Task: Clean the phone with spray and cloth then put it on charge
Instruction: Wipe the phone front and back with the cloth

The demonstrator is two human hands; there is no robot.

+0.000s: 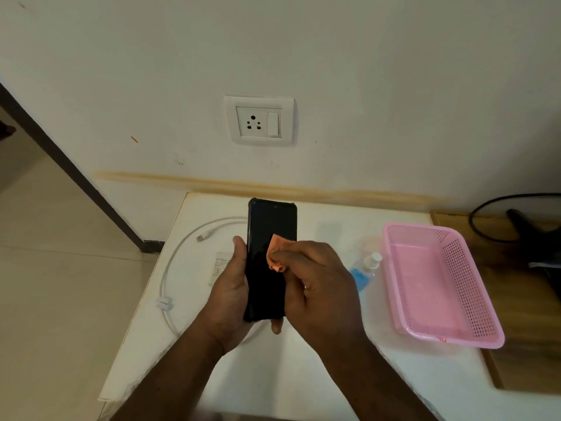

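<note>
Orange cloth [277,253] bunched in your right hand [315,287] presses the phone [270,238] screen while your left hand [230,293] wraps its edge, holding it above the table [303,375] so the wipe has backing.

Two bare forearms come up from the six o'clock edge, no sleeves, watch or bracelet on either; the left hand [226,294] at about seven o'clock shows its thumb and palm edge; the right hand [320,288] at about five shows knuckles and short, unpainted nails.
</note>
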